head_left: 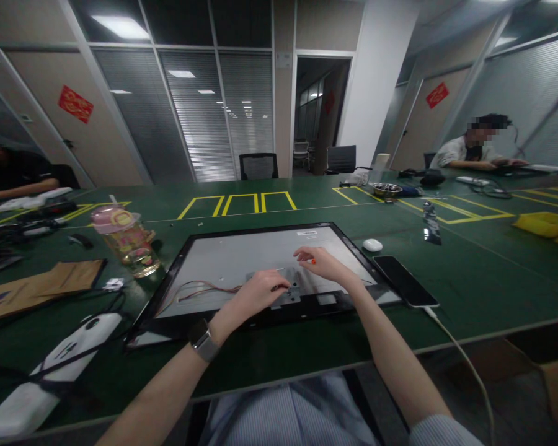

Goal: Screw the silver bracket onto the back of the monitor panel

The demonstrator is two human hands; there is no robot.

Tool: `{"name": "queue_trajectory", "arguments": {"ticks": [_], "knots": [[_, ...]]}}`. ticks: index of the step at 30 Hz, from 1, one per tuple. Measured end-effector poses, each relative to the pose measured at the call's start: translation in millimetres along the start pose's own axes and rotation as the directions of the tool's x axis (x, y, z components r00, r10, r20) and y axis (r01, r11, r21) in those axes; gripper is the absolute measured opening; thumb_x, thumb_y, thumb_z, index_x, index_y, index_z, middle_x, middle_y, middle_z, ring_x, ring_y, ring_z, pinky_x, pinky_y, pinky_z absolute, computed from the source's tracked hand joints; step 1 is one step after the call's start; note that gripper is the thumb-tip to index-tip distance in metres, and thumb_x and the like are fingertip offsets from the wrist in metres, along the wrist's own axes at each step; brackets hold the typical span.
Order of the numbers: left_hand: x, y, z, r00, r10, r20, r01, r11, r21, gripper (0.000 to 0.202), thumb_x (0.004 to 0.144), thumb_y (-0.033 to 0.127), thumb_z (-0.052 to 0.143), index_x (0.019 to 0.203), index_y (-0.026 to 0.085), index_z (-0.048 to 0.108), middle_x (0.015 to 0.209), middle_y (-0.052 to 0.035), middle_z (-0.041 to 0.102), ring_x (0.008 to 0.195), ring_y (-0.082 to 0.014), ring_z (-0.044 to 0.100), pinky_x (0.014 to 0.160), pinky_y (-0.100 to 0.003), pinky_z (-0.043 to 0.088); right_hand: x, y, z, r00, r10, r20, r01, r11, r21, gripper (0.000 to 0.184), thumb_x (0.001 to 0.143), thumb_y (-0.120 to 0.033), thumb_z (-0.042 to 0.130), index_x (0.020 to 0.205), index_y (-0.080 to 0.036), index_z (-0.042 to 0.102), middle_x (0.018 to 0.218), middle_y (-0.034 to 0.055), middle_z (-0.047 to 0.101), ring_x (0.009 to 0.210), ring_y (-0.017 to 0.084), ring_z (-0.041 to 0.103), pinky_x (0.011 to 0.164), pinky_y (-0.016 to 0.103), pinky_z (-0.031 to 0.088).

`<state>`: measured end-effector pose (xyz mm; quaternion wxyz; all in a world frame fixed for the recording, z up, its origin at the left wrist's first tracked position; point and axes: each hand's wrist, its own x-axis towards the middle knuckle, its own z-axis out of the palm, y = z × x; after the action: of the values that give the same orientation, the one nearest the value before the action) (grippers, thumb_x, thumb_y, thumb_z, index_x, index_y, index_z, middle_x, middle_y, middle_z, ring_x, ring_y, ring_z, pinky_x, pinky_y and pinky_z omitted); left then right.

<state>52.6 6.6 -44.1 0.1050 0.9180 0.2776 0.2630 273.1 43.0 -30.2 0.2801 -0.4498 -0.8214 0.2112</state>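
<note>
A flat display panel lies face down on the green table, its grey metal back up inside a black frame. My left hand rests on a small metal bracket near the panel's lower edge, fingers curled over it. My right hand is closed in a pinch on a thin tool with an orange tip, held over the same bracket. Red and brown wires run across the panel's back to the left of my hands. A watch sits on my left wrist.
A black phone with a white cable lies right of the panel, a white case behind it. A pink-lidded bottle, brown paper bag and white power strip lie to the left. Other people sit at far left and far right.
</note>
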Motion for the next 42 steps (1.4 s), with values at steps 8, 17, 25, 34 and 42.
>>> {"name": "queue_trajectory", "arguments": {"ticks": [8, 17, 25, 34, 42], "knots": [[1, -2, 8.0, 0.998, 0.041, 0.057, -0.049, 0.987, 0.151, 0.013, 0.084, 0.019, 0.057, 0.079, 0.018, 0.069, 0.089, -0.0033, 0.057, 0.082, -0.0131, 0.055, 0.074, -0.023, 0.045, 0, 3, 1, 1.000, -0.004, -0.004, 0.004, 1.000, 0.004, 0.024, 0.078, -0.012, 0.051, 0.099, -0.017, 0.062, 0.090, 0.0073, 0.069, 0.081, 0.017, 0.066, 0.077, 0.031, 0.050], [5, 3, 8.8, 0.992, 0.063, 0.111, -0.084, 0.976, 0.203, 0.012, 0.084, 0.017, 0.055, 0.080, 0.017, 0.067, 0.086, -0.0017, 0.054, 0.077, -0.0118, 0.053, 0.070, -0.022, 0.042, 1, 4, 1, 1.000, -0.018, -0.011, 0.017, 1.000, -0.025, 0.025, 0.078, -0.011, 0.051, 0.099, -0.017, 0.063, 0.089, 0.0071, 0.070, 0.082, 0.017, 0.066, 0.077, 0.030, 0.050], [4, 1, 7.7, 0.987, 0.030, 0.160, -0.059, 0.982, 0.179, 0.012, 0.082, 0.015, 0.056, 0.080, 0.017, 0.068, 0.086, -0.0023, 0.055, 0.077, -0.0120, 0.054, 0.071, -0.022, 0.042, 2, 3, -1, 0.996, -0.032, -0.080, 0.025, 0.996, -0.087, 0.021, 0.080, -0.013, 0.051, 0.095, -0.017, 0.064, 0.089, 0.0068, 0.071, 0.083, 0.017, 0.066, 0.078, 0.028, 0.049], [4, 3, 2.9, 0.978, -0.015, 0.208, -0.025, 0.981, 0.190, 0.015, 0.084, 0.015, 0.053, 0.081, 0.017, 0.067, 0.085, -0.0016, 0.055, 0.075, -0.0115, 0.055, 0.071, -0.022, 0.043, -6, 7, -19, 0.903, 0.368, -0.223, -0.430, 0.787, -0.443, 0.024, 0.081, -0.024, 0.051, 0.096, -0.014, 0.066, 0.100, 0.0152, 0.068, 0.097, 0.027, 0.062, 0.078, 0.033, 0.045], [3, 3, 8.9, 0.988, -0.011, 0.157, -0.028, 0.970, 0.242, 0.013, 0.084, 0.016, 0.054, 0.079, 0.017, 0.065, 0.084, -0.0020, 0.056, 0.076, -0.0127, 0.054, 0.070, -0.023, 0.042, -16, 24, -33, 0.864, 0.485, -0.134, -0.488, 0.742, -0.460, 0.026, 0.069, -0.042, 0.065, 0.075, -0.018, 0.073, 0.080, 0.0112, 0.072, 0.073, 0.023, 0.066, 0.058, 0.026, 0.045]]}}
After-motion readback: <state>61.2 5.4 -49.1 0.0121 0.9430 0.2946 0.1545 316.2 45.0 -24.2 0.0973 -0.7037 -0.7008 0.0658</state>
